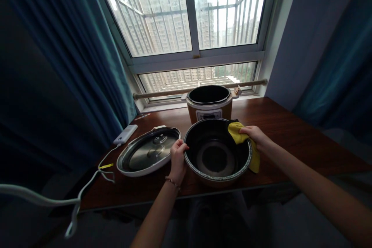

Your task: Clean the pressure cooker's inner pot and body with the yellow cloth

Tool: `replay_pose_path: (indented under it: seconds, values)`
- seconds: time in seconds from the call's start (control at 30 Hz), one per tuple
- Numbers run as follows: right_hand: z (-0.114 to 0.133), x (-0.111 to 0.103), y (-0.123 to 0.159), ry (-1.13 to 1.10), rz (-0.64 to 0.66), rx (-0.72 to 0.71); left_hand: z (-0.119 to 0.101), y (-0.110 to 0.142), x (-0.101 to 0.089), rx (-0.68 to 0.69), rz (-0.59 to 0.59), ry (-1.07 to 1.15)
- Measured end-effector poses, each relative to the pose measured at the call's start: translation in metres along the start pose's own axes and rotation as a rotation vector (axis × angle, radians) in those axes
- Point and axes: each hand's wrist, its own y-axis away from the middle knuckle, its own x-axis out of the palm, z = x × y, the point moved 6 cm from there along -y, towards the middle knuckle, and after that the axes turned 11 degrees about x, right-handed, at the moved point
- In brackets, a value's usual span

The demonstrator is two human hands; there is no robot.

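A black inner pot (215, 159) is tilted toward me at the front of the table, its speckled rim facing up. My left hand (178, 155) grips the left side of that rim, thumb over the edge. On the right, my right hand (254, 135) is closed on a yellow cloth (238, 132), which drapes over the pot's rim and hangs down outside it. Behind the pot stands the rice cooker body (209, 104), uncovered, with a control panel on its front. To the left lies the cooker's lid (149, 151), its shiny inner side up.
The brown wooden table (279, 131) stands against a barred window (192, 15). A white power bank (125, 134) with a white cable (93, 178) sits at the table's left edge, near a yellow strip (106, 166). Blue curtains (87, 54) hang at both sides.
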Motion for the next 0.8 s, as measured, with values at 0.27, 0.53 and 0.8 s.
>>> replay_pose_path:
  seconds: [0.27,0.53,0.8]
  values:
    - [-0.003,-0.009,0.006,0.017,-0.011,0.011,0.012,0.010,0.000,-0.023,-0.001,-0.028]
    - [-0.011,-0.013,-0.005,0.002,0.013,0.033,0.021,0.011,-0.001,-0.029,-0.003,-0.052]
    - [-0.020,-0.014,-0.013,0.001,0.024,0.054,0.027,0.012,-0.007,-0.040,-0.019,-0.081]
